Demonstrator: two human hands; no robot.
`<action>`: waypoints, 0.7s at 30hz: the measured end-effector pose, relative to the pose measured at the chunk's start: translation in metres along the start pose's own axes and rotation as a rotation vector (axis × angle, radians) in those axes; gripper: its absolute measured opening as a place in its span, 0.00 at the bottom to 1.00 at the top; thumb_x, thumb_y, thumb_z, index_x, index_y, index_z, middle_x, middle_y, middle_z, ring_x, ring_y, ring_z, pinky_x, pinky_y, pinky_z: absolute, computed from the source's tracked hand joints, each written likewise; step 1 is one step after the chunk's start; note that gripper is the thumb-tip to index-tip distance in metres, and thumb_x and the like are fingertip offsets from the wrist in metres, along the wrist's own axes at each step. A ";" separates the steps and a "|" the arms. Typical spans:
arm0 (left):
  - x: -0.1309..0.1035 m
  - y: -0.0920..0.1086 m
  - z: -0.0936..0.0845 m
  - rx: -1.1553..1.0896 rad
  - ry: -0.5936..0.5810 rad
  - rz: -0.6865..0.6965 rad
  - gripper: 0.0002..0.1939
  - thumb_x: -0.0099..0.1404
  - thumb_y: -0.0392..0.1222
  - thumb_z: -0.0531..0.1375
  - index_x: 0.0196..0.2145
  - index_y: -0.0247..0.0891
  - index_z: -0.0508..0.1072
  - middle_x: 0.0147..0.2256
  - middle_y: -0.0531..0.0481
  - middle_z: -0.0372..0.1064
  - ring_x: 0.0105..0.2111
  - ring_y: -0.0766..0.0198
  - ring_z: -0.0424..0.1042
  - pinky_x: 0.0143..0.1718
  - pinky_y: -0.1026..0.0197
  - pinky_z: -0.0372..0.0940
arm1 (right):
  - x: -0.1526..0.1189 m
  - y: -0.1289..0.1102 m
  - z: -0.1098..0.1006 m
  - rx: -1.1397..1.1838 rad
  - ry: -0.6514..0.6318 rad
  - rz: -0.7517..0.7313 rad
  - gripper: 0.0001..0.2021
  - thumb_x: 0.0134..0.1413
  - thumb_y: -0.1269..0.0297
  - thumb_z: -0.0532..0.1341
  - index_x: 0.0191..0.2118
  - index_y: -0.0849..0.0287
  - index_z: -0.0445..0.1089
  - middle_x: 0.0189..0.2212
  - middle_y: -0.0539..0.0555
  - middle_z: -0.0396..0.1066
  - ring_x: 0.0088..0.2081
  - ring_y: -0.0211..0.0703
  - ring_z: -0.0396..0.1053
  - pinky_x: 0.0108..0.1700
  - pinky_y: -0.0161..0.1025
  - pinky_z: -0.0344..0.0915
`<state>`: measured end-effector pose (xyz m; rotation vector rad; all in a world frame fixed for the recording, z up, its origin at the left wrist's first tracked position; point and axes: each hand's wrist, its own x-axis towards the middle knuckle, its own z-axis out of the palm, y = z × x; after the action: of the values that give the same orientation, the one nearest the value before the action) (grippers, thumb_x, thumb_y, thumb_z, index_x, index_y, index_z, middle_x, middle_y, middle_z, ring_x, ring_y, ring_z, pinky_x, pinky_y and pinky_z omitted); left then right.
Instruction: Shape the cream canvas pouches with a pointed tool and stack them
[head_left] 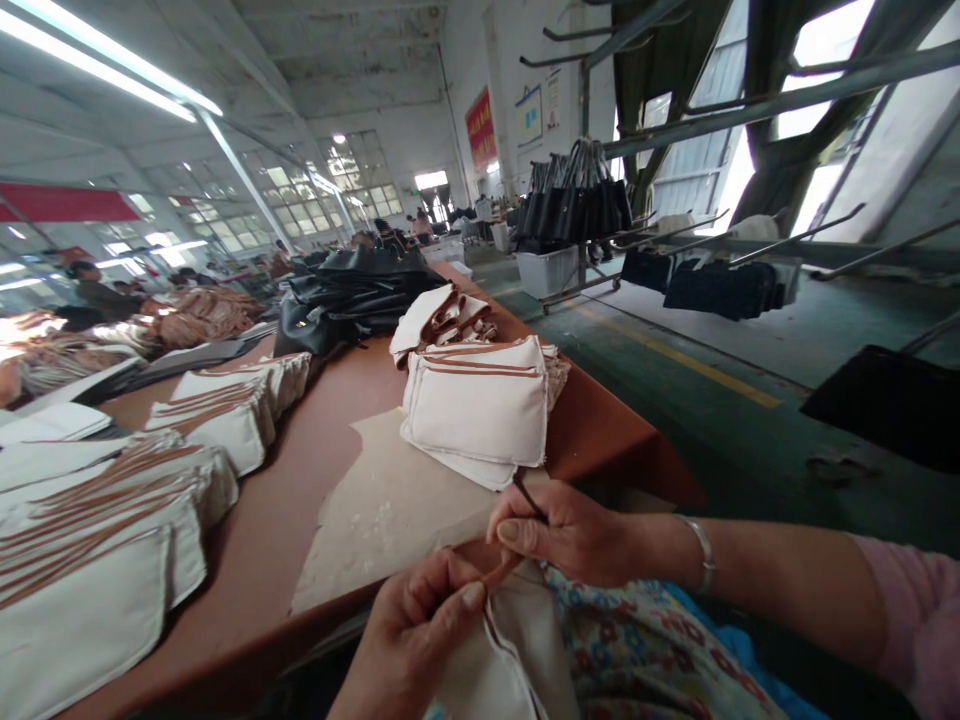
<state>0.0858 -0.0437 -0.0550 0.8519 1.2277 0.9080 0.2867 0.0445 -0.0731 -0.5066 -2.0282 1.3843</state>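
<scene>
A cream fabric pouch (517,640) with brown trim lies across my lap, its upper edge raised between my hands. My left hand (424,620) is closed, thumb and index finger pinching the brown trim. Close beside it, my right hand (574,535) is also closed, its thumb and fingertips at the same edge. A thin dark stick-like piece (530,497) pokes up from the right hand's grip; its lower end is hidden, so I cannot tell its kind. Just beyond my hands, a stack of similar cream pouches (480,400) stands on the brown tabletop (300,510).
Rows of cream pouches (82,590) lie along the left side. A sheet of brown paper (367,520) covers part of the tabletop. Black leather pieces (360,290) are piled farther back. To the right, a metal rack (697,125) has projecting arms, with black bags (574,200) hanging there.
</scene>
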 end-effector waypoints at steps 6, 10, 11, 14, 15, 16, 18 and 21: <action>-0.001 0.008 0.001 0.169 -0.047 0.088 0.19 0.57 0.54 0.67 0.26 0.36 0.68 0.21 0.57 0.58 0.20 0.72 0.52 0.20 0.69 0.48 | 0.019 -0.007 -0.006 -0.035 -0.293 0.053 0.17 0.59 0.56 0.58 0.28 0.67 0.68 0.20 0.45 0.55 0.23 0.29 0.52 0.25 0.28 0.52; 0.002 0.009 -0.003 0.280 -0.088 0.240 0.19 0.59 0.53 0.67 0.23 0.35 0.68 0.21 0.57 0.58 0.22 0.71 0.52 0.23 0.68 0.49 | 0.015 0.002 0.003 -0.053 -0.244 -0.013 0.13 0.58 0.62 0.58 0.28 0.67 0.68 0.21 0.46 0.57 0.24 0.30 0.54 0.26 0.27 0.53; 0.003 0.008 -0.005 0.276 -0.110 0.230 0.20 0.58 0.52 0.68 0.23 0.35 0.67 0.21 0.57 0.58 0.22 0.71 0.51 0.23 0.68 0.49 | 0.013 0.004 0.004 -0.029 -0.234 0.000 0.13 0.58 0.61 0.58 0.29 0.67 0.68 0.21 0.46 0.57 0.24 0.30 0.54 0.26 0.27 0.53; 0.005 0.007 -0.013 0.200 -0.222 0.092 0.21 0.53 0.55 0.70 0.26 0.35 0.68 0.22 0.56 0.58 0.22 0.71 0.52 0.23 0.67 0.48 | 0.010 0.009 0.005 0.053 -0.224 0.086 0.15 0.57 0.57 0.59 0.30 0.67 0.69 0.21 0.46 0.57 0.23 0.29 0.51 0.24 0.27 0.51; 0.005 0.006 -0.016 0.183 -0.249 0.060 0.22 0.53 0.57 0.69 0.28 0.35 0.69 0.22 0.55 0.59 0.22 0.70 0.53 0.23 0.67 0.48 | 0.009 0.009 0.004 0.074 -0.222 0.100 0.16 0.57 0.56 0.60 0.31 0.67 0.69 0.21 0.45 0.56 0.23 0.29 0.51 0.24 0.27 0.50; 0.006 0.006 -0.017 0.176 -0.258 0.046 0.23 0.55 0.58 0.67 0.28 0.34 0.70 0.23 0.54 0.59 0.23 0.70 0.54 0.23 0.67 0.49 | 0.009 0.009 0.003 0.091 -0.221 0.104 0.17 0.57 0.55 0.60 0.30 0.68 0.69 0.21 0.45 0.55 0.23 0.29 0.50 0.24 0.27 0.50; 0.007 0.004 -0.019 0.173 -0.235 0.030 0.23 0.62 0.59 0.62 0.29 0.34 0.69 0.24 0.53 0.60 0.23 0.69 0.54 0.24 0.66 0.50 | 0.009 0.008 0.002 0.117 -0.217 0.088 0.18 0.57 0.54 0.60 0.30 0.68 0.69 0.20 0.45 0.54 0.22 0.28 0.48 0.23 0.27 0.49; 0.009 -0.002 -0.016 0.166 -0.209 0.002 0.22 0.63 0.58 0.61 0.27 0.36 0.66 0.22 0.55 0.57 0.21 0.70 0.51 0.23 0.66 0.48 | 0.009 0.010 0.004 0.146 -0.187 0.083 0.19 0.55 0.52 0.62 0.29 0.68 0.69 0.20 0.45 0.55 0.23 0.28 0.49 0.23 0.28 0.48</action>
<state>0.0708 -0.0356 -0.0627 1.0526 1.1303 0.7057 0.2767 0.0510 -0.0814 -0.4146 -2.0504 1.6704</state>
